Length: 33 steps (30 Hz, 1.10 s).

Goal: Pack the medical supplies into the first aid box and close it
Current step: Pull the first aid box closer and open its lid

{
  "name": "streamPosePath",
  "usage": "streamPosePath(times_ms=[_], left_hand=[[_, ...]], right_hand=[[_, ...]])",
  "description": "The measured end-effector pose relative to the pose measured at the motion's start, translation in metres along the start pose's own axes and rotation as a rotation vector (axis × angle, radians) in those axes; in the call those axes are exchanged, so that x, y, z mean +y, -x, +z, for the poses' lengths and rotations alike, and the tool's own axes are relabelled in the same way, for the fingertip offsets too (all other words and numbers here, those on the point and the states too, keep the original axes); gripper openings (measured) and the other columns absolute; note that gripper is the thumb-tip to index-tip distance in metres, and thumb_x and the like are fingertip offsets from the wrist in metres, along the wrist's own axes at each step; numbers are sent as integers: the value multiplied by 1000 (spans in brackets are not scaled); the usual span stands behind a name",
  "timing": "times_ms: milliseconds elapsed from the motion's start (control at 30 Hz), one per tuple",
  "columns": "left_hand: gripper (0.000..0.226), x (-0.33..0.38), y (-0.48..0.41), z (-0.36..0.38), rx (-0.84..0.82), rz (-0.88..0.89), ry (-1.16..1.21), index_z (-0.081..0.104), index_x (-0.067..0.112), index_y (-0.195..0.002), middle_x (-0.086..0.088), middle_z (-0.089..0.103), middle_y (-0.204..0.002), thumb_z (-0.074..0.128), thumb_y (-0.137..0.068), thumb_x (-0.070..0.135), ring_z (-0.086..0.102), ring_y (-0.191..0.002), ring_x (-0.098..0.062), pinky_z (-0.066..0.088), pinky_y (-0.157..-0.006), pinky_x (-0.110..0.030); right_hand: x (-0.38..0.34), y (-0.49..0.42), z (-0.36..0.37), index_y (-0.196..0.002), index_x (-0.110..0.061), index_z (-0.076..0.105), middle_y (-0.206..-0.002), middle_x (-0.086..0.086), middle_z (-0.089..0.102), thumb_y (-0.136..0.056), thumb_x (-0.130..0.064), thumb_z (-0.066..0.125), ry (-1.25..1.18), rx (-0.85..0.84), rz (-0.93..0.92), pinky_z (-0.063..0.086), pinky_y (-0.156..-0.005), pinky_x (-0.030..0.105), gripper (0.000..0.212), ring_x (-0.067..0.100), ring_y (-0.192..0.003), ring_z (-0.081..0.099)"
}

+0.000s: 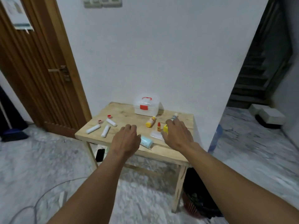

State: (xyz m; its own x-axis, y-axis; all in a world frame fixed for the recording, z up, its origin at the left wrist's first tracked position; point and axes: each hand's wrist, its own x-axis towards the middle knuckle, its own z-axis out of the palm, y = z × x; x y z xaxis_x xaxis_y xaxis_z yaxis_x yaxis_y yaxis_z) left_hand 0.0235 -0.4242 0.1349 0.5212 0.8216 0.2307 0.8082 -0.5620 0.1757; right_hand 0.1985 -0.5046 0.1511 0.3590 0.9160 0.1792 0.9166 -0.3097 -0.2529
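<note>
A clear first aid box (146, 106) with a red handle and red latch stands shut at the back of a small wooden table (123, 116). Three white rolls (105, 131) and two red-rimmed caps (100, 121) lie at the left. A yellow bottle (150, 122), a small red dropper (159, 126), a striped tube (174, 117), a yellow item (165, 128), a clear packet (155, 135) and a pack of blue masks (146, 142) lie at the right. My left hand (127, 139) hovers over the table's middle, fingers curled, empty. My right hand (178, 135) spreads above the yellow item and holds nothing.
A wooden door (37, 65) stands to the left and a white wall (153, 54) behind the table. A dark phone (100, 155) lies on the floor under the table. A dark basket (197, 199) sits beside the right table leg. A cable (40, 199) runs across the marble floor.
</note>
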Motion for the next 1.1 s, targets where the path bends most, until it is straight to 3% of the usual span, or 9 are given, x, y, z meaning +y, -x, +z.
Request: streamPosePath(times_ms=[133,267,533,767,967,1100], left_hand=[[41,-64,6,7,-90,-7,-15,49,12,-133,-8,55,-129,43,-101,37,53,-116,-26,47,-84,-38],[41,-111,-8,21,-113,-5,4,50,12,-131,-8,56,-126,45,-100,37,56,-111,-26,48,-79,-38],[37,-167,-80,57,-149,15,19,52,10,-127,-10,56,-126,43,-101,35,56,-112,-28,44,-77,-36],[37,-208,-147,105,-251,17,55,53,10,-127,-10,56,-124,45,-101,34,57,-110,-28,44,-74,-36],[35,-232,-198,133,-349,158,4,53,10,-127,-8,60,-121,45,-100,31,57,-110,-27,41,-97,-41],[36,-247,-251,136,-370,231,67,52,8,-127,-11,57,-122,46,-100,32,58,-108,-31,45,-79,-40]], right_hand=[[-51,-4,36,-135,-10,45,-139,17,44,-96,-39,51,-11,-55,31,41,-99,42,50,35,-127,43],[-79,-26,66,-131,-10,47,-131,14,49,-95,-39,52,-7,-94,49,44,-95,41,47,33,-124,44],[-102,-113,120,-136,-7,40,-136,20,44,-97,-37,51,12,-132,77,45,-93,45,51,38,-120,47],[-105,-179,182,-132,-7,45,-129,17,48,-97,-36,51,-21,-250,175,44,-91,43,46,37,-119,48],[-116,-216,213,-130,-8,47,-128,17,50,-96,-35,52,-18,-275,282,45,-91,43,44,36,-117,50],[-126,-255,213,-129,-7,48,-126,19,50,-95,-34,54,-21,-226,369,46,-89,43,44,39,-115,52]])
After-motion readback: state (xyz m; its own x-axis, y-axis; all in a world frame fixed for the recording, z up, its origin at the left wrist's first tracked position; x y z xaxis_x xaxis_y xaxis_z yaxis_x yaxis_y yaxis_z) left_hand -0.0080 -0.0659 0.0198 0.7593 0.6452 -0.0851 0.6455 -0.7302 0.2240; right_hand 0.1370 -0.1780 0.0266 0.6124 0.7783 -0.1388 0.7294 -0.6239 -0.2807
